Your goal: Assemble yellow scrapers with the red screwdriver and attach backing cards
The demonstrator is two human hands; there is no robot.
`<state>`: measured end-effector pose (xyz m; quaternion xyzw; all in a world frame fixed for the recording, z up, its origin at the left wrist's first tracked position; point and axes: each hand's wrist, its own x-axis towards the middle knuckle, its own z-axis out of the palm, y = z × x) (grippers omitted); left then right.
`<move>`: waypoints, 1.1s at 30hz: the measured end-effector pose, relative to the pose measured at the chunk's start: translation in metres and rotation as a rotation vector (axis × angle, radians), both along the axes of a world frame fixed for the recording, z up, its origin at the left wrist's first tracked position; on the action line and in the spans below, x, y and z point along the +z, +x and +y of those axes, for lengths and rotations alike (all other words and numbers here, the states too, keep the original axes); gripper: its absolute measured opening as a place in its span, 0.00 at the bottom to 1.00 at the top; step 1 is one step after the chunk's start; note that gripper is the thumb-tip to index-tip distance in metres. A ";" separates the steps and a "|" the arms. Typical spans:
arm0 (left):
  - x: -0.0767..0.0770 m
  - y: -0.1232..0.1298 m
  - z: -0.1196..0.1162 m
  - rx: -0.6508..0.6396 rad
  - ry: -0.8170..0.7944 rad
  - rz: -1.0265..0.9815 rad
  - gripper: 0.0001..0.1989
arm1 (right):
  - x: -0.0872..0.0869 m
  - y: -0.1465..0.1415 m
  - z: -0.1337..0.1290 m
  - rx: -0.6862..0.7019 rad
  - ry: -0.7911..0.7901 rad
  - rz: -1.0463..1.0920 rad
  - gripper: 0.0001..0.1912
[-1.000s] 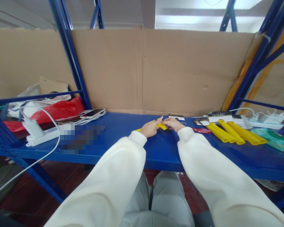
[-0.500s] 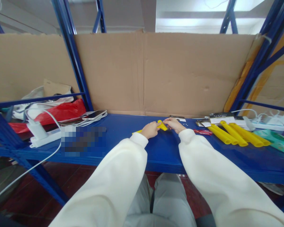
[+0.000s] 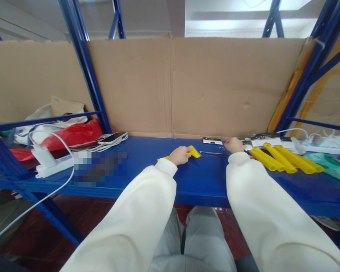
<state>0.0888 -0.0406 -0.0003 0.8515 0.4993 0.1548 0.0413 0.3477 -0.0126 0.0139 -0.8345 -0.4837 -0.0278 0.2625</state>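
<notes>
My left hand (image 3: 180,155) is closed on a yellow tool (image 3: 194,152) with a flat, widened end. More of its yellow handle shows to the left of the hand. Farther right, my right hand (image 3: 234,145) is over the back of the blue shelf, its fingers curled; what they hold is hidden. A thin metal rod (image 3: 214,153) runs between the yellow tool and my right wrist; whether the hand grips it is unclear. A black and white card (image 3: 212,141) lies just behind the rod.
Several yellow tubes (image 3: 282,158) and a green packet (image 3: 328,166) lie at the right. A white power strip (image 3: 55,166), a phone (image 3: 113,137) and a red bag (image 3: 73,135) are at the left. Cardboard (image 3: 215,87) stands behind the blue shelf (image 3: 153,181).
My right hand has moved away from the yellow tool, to the right and slightly back. The metal rod and the card now show more fully. My left hand has stayed on the yellow tool.
</notes>
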 end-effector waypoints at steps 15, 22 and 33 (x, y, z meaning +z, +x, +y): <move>-0.002 0.000 0.002 -0.018 0.005 -0.006 0.22 | -0.013 0.011 0.007 0.150 -0.143 -0.106 0.13; -0.003 0.001 0.004 -0.032 0.005 -0.014 0.22 | -0.009 0.000 0.002 0.216 -0.218 -0.211 0.18; -0.002 0.001 0.002 -0.032 0.001 -0.020 0.21 | -0.014 0.000 0.010 0.279 -0.245 -0.317 0.17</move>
